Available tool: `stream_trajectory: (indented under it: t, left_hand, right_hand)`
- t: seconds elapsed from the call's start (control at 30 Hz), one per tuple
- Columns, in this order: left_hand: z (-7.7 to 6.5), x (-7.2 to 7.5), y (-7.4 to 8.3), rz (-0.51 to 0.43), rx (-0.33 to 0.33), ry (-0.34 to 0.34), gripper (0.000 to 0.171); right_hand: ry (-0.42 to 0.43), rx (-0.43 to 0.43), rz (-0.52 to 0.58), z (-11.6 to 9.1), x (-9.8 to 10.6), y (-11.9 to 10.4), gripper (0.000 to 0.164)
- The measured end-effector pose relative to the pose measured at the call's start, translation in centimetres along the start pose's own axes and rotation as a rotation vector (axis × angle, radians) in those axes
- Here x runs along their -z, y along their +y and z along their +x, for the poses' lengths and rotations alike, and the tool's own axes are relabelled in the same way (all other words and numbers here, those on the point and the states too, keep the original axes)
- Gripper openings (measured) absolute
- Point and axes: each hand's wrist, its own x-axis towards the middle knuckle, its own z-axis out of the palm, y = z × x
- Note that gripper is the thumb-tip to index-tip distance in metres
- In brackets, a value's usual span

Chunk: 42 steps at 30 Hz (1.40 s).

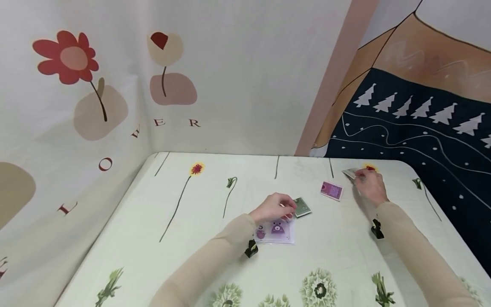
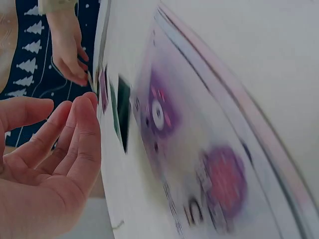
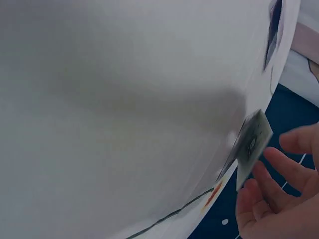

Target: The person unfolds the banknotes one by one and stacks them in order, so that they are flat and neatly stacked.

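My left hand (image 1: 273, 207) hovers over a purple play-money note (image 1: 284, 234) marked with a 5 and a cartoon figure. In the left wrist view its fingers (image 2: 82, 132) are loosely bent, with nothing between them and the thumb. Just past its fingertips lies a small green note (image 1: 302, 207). At the far right, my right hand (image 1: 370, 185) is at a grey-green note (image 3: 255, 144), which stands tilted at the fingertips. The thumb is apart from that note in the right wrist view. Between the hands lies a pink-purple note (image 1: 331, 191).
The table's white cloth (image 1: 207, 260) carries printed flowers and stems. A pale curtain (image 1: 245, 85) with flowers and letters hangs behind and at left. Dark fabric with white trees (image 1: 422, 123) borders the right edge. Each wrist carries a small black device (image 1: 377, 229).
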Motion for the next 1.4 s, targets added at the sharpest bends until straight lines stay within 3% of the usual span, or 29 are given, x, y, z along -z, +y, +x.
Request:
stream_trajectory:
  t: [0.23,0.57,0.93,1.2,1.4]
  left_hand:
    - [0.8,-1.9,1.3,-0.058,-0.023,-0.020,0.014]
    - [3.0,-4.8,3.2,-0.148,-0.033,-0.020,0.013]
    - [8.2,-8.8,5.3,-0.181,0.044,0.159,0.012]
    - [10.1,-11.9,5.8,-0.128,0.069,0.196,0.023]
    - [11.4,-12.6,5.7,0.098,0.074,0.213,0.034]
  right_hand:
    - [-0.084,-0.051,-0.096,0.5,-0.1,1.3,0.035]
    - [-0.110,-0.073,-0.042,0.5,-0.1,2.5,0.034]
    - [-0.182,-0.086,-0.012,0.1,0.5,2.6,0.035]
    - [-0.194,-0.110,0.031,-0.4,0.5,2.2,0.038]
    - [-0.232,-0.081,0.070,-1.0,0.6,1.6,0.037]
